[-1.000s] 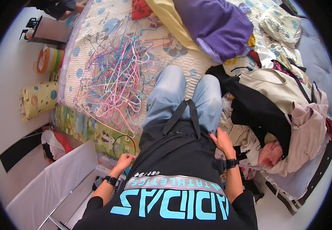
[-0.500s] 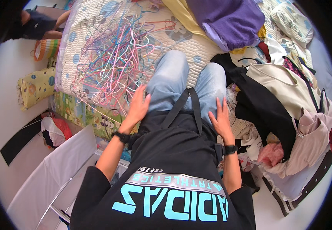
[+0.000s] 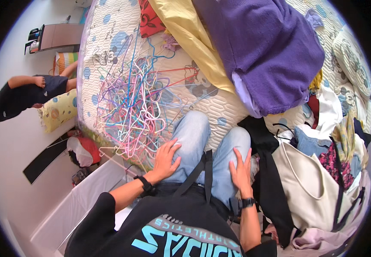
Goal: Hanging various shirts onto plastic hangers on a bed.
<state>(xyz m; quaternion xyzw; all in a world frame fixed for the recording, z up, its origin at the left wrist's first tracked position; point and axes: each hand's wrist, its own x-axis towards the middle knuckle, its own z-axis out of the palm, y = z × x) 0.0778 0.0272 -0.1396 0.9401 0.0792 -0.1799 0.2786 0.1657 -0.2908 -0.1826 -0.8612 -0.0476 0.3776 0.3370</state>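
Denim knees (image 3: 192, 123), fingers (image 3: 238, 159) now nearer them, bystander (image 3: 22, 93) more fully visible

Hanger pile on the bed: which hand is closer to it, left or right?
Left. The left hand rests on the left thigh, close beside the hanger pile; the right hand rests on the right thigh, farther off to the pile's right.

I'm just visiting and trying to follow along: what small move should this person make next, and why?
Probably reach the left hand toward the near edge of the hangers and ease one free. Both it and the right hand look empty, spread over the jeans, and the hangers lie tangled just beyond the left one.
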